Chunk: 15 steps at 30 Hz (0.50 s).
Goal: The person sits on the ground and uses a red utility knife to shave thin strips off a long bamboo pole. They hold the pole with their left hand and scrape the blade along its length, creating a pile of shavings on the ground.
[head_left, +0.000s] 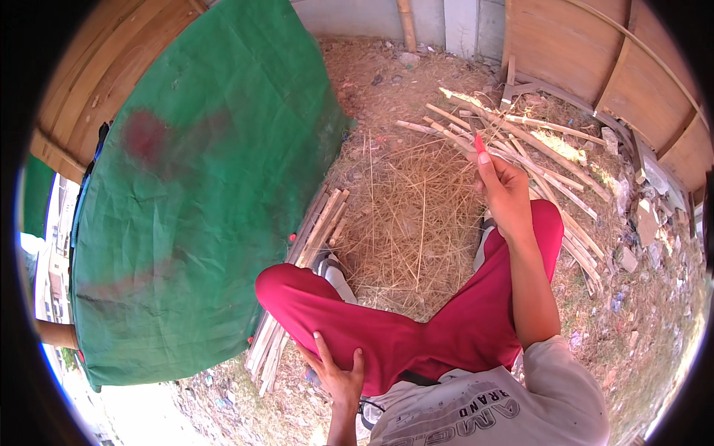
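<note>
My right hand (506, 189) is raised in front of my right knee, fingers closed around a small red-handled knife (480, 142). Its thin dark blade points away from me, and much of the handle is hidden in the grip. Just beyond it lies a loose pile of split bamboo strips (554, 178). My left hand (338, 375) rests on my left thigh with its fingers spread and nothing in them. Beside my left leg is a second bundle of bamboo strips (320, 223), reaching past the knee on both sides.
Thin bamboo shavings (416, 223) cover the ground between my feet. A green tarpaulin (193, 193) hangs close on the left. Wooden panels (654, 82) stand at the far right, with rubble (645, 223) along their base. A pale wall (357, 18) closes the back.
</note>
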### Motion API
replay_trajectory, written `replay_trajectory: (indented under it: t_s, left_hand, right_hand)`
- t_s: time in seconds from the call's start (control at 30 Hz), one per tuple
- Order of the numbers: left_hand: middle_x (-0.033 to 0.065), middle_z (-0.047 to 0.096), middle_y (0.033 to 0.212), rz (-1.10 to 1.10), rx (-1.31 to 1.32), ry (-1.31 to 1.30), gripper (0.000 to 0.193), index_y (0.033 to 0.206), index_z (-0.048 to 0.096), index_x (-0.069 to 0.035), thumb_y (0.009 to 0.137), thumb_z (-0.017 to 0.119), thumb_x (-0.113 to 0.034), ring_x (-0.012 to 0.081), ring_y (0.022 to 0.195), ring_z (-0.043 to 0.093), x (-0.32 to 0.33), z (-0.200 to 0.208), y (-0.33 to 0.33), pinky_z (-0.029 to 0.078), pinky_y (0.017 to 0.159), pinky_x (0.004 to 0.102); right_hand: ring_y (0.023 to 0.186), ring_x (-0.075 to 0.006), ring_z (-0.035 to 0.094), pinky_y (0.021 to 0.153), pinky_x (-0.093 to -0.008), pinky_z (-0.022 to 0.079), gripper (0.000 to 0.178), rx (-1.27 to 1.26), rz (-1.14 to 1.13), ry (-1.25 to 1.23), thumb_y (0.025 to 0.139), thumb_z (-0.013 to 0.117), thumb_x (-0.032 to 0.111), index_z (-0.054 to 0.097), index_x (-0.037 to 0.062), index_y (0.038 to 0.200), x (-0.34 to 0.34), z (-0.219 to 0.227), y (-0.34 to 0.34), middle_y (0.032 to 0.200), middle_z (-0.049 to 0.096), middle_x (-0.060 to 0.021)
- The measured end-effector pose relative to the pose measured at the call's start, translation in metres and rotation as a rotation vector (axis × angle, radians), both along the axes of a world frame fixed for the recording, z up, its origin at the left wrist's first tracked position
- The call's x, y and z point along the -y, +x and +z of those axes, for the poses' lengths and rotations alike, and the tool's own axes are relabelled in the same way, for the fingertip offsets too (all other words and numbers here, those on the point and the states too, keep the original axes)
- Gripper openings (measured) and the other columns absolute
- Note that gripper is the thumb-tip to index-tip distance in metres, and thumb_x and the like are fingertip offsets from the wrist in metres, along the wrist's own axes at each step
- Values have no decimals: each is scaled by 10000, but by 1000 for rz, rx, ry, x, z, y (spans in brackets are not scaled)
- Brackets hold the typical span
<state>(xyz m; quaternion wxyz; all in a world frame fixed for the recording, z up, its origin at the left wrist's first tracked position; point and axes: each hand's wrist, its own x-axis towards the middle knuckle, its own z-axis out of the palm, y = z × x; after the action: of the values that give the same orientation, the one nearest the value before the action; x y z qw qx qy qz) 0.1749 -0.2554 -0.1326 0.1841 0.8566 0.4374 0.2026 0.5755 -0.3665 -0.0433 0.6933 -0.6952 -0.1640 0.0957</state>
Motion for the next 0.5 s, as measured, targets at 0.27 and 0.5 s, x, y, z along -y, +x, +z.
replay_trajectory:
  t_s: [0.27,0.5]
  left_hand:
    - [239,248,1627,-155,12,247,627,1407,579,-111,839,755,-310,510,1489,189,-101,35,20,274,1169,608]
    - [170,734,1117,125,88,-123,346,1218,705,-31,958,652,-252,303,1054,683,-185,64,58,484,979,385]
  right_hand:
    - [699,-44,462,622,-239,401,293,64,67,-185,1001,654,201,678,-20,1192,72,13,-54,787,580,24]
    - [785,-310,691,715,-390,530,373,100,656,-638,887,744,219,671,6,1184,118,-9,-159,851,681,-181]
